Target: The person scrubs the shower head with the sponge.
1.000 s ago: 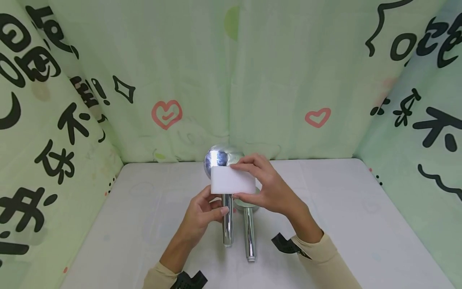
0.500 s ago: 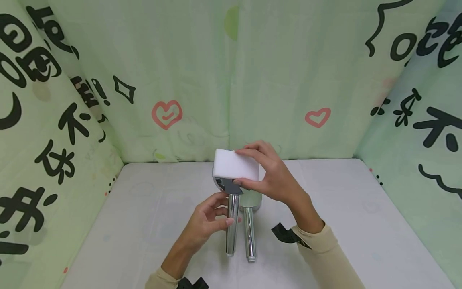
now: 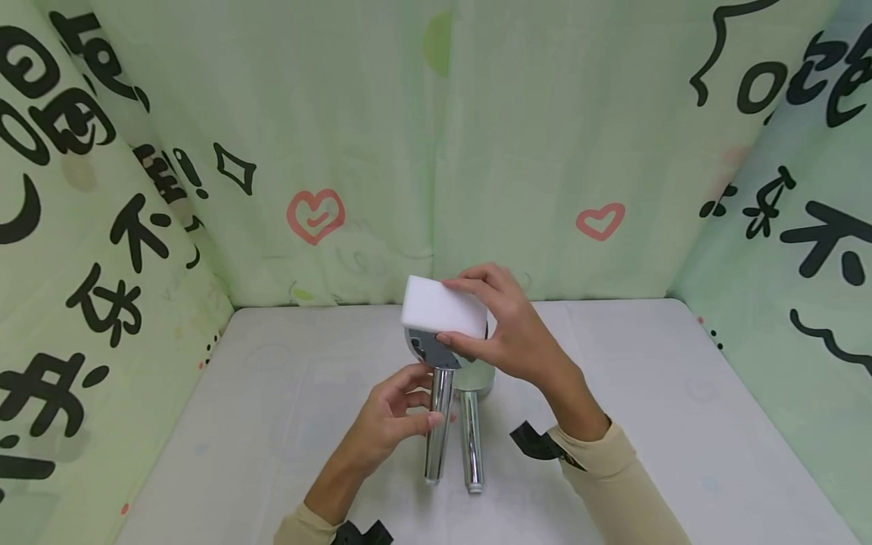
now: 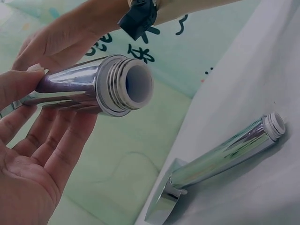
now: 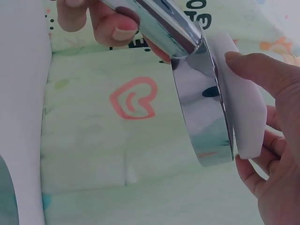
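My left hand (image 3: 395,409) pinches the chrome handle of a shower head (image 3: 439,424) between thumb and fingers, raised off the table. The threaded end of that handle faces the left wrist camera. My right hand (image 3: 507,325) grips a white sponge block (image 3: 443,306) by its edges. In the right wrist view the sponge (image 5: 243,101) lies flat against the face of the round head (image 5: 201,108). From the head view the sponge hides most of that head. A second chrome shower head (image 3: 471,439) lies on the table just right of the held one.
The white table (image 3: 306,454) carries the second shower head, its round head pointing toward the back. Behind it and along both sides hang pale green printed curtains (image 3: 381,151) with black characters and red hearts.
The shower head and sponge have shifted slightly right, and the head has tilted. My right hand has gone up and right with the sponge, which sits higher on the head.
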`<state>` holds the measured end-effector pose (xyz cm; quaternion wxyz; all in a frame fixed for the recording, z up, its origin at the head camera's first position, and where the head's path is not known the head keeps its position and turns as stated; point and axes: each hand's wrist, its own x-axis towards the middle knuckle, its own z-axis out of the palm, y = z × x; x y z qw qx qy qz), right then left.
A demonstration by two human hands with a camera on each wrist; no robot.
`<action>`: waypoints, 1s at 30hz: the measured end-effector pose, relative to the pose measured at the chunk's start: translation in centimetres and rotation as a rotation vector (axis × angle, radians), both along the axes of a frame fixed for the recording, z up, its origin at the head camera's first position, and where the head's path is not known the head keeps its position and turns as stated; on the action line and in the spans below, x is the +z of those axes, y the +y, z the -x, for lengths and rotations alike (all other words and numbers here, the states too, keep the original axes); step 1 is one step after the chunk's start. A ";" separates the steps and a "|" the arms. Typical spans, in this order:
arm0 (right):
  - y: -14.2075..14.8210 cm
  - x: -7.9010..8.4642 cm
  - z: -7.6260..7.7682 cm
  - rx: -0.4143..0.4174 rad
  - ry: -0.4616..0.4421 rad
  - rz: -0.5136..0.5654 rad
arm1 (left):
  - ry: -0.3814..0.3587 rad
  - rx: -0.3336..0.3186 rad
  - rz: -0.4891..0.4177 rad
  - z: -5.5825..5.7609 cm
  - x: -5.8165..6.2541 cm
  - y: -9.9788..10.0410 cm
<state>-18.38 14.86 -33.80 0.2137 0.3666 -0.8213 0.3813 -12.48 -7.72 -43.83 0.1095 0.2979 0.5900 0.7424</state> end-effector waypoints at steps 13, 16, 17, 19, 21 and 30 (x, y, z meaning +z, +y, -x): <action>0.1 -1.1 -1.2 0.078 0.056 -0.097 | -0.068 0.078 0.004 0.6 0.6 -0.6; 0.3 -1.4 -1.3 0.091 0.063 -0.095 | -0.077 0.095 0.004 0.7 0.8 -0.8; 0.4 -1.4 -1.3 0.097 0.065 -0.093 | -0.077 0.103 0.005 0.7 0.9 -0.8; 0.5 -1.6 -1.3 0.107 0.070 -0.092 | -0.079 0.111 -0.006 0.7 0.9 -0.9; 0.6 -1.7 -1.2 0.112 0.073 -0.090 | -0.081 0.113 -0.020 0.8 0.9 -1.0; 1.3 -1.1 -0.2 0.044 0.031 0.011 | -0.076 0.037 -0.075 0.6 0.6 -1.1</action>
